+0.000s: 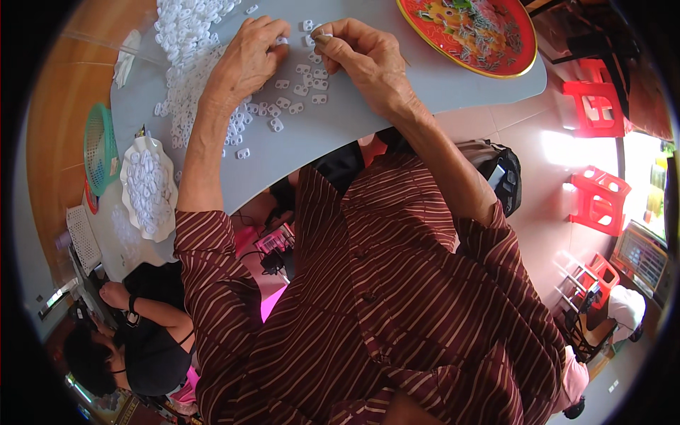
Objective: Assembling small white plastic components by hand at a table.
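Small white plastic pieces with two holes lie scattered on the grey tabletop between and below my hands. My left hand rests by the big heap of these white pieces, its fingers curled and a white bit showing at the fingertips. Thumb and forefinger of my right hand are pinched together above the loose pieces, with a bit of white between them; the other fingers are folded in. On the far right stands a round red tray with a floral pattern, holding many small grey metal bits.
A white scalloped dish full of white pieces stands at the left, near a green basket. Another person sits at lower left. Red plastic stools and a dark bag are on the right.
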{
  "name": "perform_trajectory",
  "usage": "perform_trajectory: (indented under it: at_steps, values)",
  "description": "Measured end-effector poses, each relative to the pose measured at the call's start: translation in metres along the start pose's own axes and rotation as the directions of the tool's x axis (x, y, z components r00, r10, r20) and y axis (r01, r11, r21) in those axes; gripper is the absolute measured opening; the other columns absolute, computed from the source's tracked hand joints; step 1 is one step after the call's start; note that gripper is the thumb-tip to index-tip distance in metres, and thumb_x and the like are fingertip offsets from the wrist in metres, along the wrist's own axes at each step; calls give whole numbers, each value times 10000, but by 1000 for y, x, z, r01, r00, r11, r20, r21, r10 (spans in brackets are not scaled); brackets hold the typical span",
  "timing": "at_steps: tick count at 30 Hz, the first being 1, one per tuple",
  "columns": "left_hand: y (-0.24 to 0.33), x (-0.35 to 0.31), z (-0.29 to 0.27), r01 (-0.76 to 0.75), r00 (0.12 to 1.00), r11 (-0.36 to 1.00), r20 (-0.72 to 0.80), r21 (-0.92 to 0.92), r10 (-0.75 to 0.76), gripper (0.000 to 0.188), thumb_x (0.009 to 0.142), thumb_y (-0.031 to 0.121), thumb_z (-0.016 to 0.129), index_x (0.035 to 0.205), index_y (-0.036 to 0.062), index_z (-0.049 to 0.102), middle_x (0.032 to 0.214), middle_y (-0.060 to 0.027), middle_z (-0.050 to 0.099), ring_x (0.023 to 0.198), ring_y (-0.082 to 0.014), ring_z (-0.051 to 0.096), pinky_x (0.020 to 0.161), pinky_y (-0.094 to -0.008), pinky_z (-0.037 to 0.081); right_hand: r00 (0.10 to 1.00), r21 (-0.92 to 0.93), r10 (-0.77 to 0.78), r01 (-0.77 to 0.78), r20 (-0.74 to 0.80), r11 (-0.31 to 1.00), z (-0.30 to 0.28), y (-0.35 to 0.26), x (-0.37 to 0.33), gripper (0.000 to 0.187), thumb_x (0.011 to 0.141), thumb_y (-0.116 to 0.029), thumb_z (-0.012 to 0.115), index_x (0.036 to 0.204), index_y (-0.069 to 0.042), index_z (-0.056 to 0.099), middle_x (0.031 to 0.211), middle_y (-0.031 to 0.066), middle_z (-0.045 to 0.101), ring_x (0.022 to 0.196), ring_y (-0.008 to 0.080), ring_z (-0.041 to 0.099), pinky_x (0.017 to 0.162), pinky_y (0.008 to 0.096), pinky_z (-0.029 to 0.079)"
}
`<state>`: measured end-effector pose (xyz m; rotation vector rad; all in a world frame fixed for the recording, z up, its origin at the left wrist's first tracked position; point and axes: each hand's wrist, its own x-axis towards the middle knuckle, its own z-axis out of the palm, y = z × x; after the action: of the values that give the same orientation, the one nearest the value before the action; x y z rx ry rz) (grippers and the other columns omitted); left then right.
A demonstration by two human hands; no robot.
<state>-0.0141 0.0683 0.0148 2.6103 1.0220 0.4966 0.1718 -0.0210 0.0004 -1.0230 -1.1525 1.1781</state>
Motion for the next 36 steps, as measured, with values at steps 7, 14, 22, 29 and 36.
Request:
perform_trajectory:
  at_steps: [7,14,22,29,36]
  values:
    - [7,-5,9,36,994,998,-103,-47,-41,198,754,13,598,946,30,553,821,-124,543,842,-304,504,758,-386,440,999,46,-33,33,2,998,0,2,1,182,885,-145,604,931,29,629,699,12,582,637,59,515,590,211,440]
    - [18,-11,16,45,983,999,-179,-6,-45,229,740,-1,605,961,40,562,818,-124,514,841,-318,492,752,-399,437,999,37,-24,23,24,999,-1,5,3,187,894,-171,606,942,8,631,719,-4,579,636,50,505,598,204,433]
    - [21,-12,24,-13,922,982,-382,-191,-62,185,795,-6,564,977,24,587,825,-104,609,792,-228,580,700,-325,478,999,60,-32,33,-18,998,2,2,1,180,878,-142,621,941,25,642,696,4,579,624,56,507,586,213,442]
    - [39,-9,15,59,896,416,-136,-907,-424,210,844,63,534,1027,-23,594,919,-33,588,839,-100,547,784,-244,450,999,106,-52,52,2,993,1,3,1,161,865,-110,637,961,18,653,730,11,601,655,58,522,594,210,460]
    - [42,-10,19,29,898,276,-96,-961,-430,197,845,55,533,1015,-16,602,918,-30,579,811,-111,545,802,-227,429,996,23,-79,78,47,997,0,2,1,310,842,-52,641,1126,13,536,833,72,653,758,97,616,681,234,520]
